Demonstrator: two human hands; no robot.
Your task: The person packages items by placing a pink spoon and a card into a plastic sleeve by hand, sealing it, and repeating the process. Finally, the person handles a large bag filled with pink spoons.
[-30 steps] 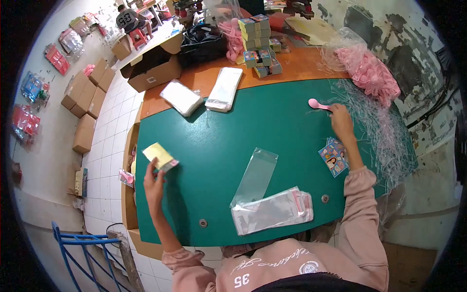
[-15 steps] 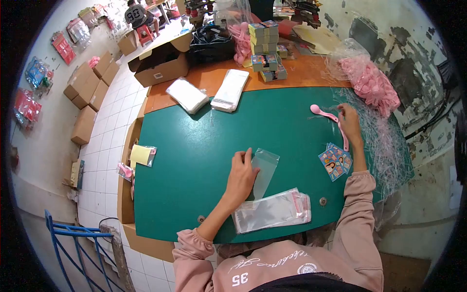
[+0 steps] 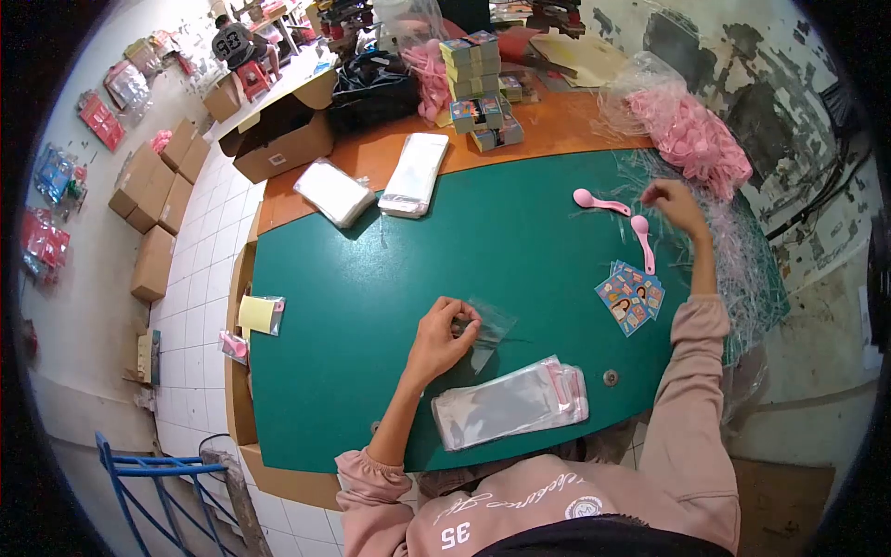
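My left hand (image 3: 445,336) pinches a small clear plastic bag (image 3: 490,327) above the green table, its fingers curled together. Just below lies a stack of clear bags (image 3: 501,405) with pink edges. My right hand (image 3: 676,206) is raised at the right, fingers bent; whether anything is between them is too small to tell. Close to it, one pink spoon (image 3: 601,201) lies sideways and another pink spoon (image 3: 642,243) lies lengthwise, apart from the first. Below the spoons, several blue printed cards (image 3: 631,297) are fanned out on the table.
Two white packs (image 3: 335,193) (image 3: 414,174) lie at the back. Behind are card stacks (image 3: 475,84), an open carton (image 3: 283,139) and bagged pink spoons (image 3: 696,139). Loose plastic wrap (image 3: 733,269) covers the right edge. A packed pouch (image 3: 262,315) lies left. A person (image 3: 232,42) sits far back.
My left hand has closed around the clear bag and lifted it slightly. My right hand has moved off the second spoon, which now lies separate from the first. The view has shifted a little.
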